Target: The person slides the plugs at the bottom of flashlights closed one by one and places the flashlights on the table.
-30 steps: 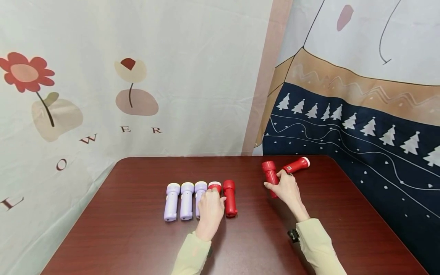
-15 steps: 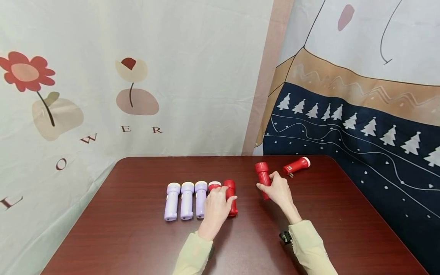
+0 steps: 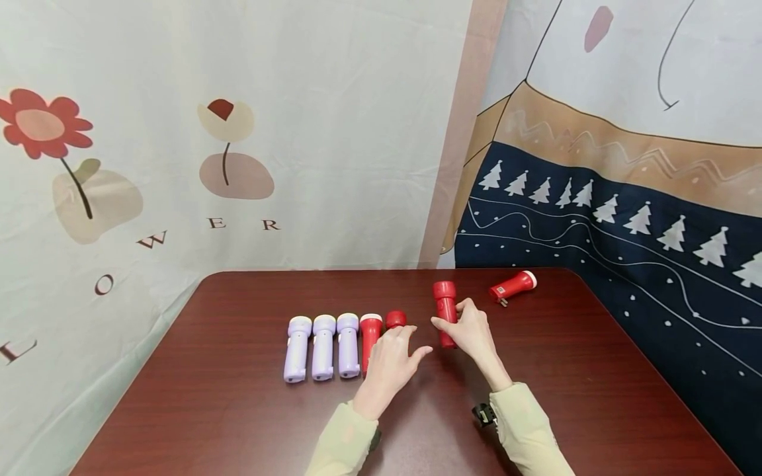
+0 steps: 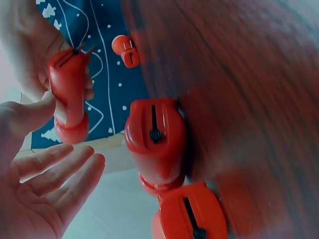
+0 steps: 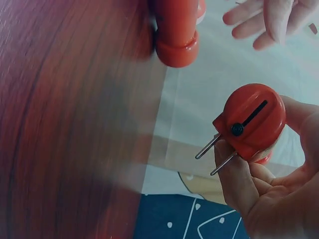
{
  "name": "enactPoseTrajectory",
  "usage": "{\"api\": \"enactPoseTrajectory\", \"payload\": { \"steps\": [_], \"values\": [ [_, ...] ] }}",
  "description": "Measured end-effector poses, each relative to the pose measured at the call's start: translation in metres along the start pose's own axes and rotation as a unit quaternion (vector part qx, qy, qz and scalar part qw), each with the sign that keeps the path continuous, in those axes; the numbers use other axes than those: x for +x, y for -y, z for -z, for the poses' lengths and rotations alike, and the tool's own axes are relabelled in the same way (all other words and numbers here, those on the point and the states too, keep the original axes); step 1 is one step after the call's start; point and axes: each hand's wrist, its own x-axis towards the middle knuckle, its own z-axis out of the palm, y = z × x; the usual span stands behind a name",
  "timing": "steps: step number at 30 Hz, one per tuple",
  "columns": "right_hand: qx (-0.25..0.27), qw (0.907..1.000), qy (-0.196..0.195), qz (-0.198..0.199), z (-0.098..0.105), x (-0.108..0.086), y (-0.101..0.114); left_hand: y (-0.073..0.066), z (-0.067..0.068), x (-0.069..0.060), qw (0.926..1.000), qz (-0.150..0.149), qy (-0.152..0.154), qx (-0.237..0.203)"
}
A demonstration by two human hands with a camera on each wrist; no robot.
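My right hand [image 3: 473, 336] grips a red flashlight [image 3: 445, 294] by its body, fingers and thumb on its sides. Two metal plug prongs stick out of its tail end in the right wrist view, where it appears held above the table. My left hand [image 3: 388, 369] is spread above the right end of a row, covering part of a red flashlight [image 3: 395, 318] and holding nothing. Left of that lies another red flashlight [image 3: 370, 334] with a white rim. Lilac flashlights [image 3: 324, 349] continue the row side by side to the left.
Another red flashlight [image 3: 513, 285] lies tilted near the back right corner, its prongs out. The dark brown table [image 3: 238, 423] ends at a pale printed curtain [image 3: 333, 165] behind and a navy tree-patterned cloth [image 3: 536, 225] at right.
My right hand has carried the red flashlight left towards the row, turning it more upright in view. My left hand has left the white-rimmed red flashlight, shifted right and spread its fingers.
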Motion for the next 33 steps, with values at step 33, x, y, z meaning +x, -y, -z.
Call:
{"api": "enactPoseTrajectory", "payload": {
  "steps": [33],
  "values": [
    [0.050, 0.9984, -0.025, -0.011, -0.013, -0.008, 0.012, -0.016, -0.002, 0.000, 0.9992, 0.000, 0.004, -0.039]
  ]
}}
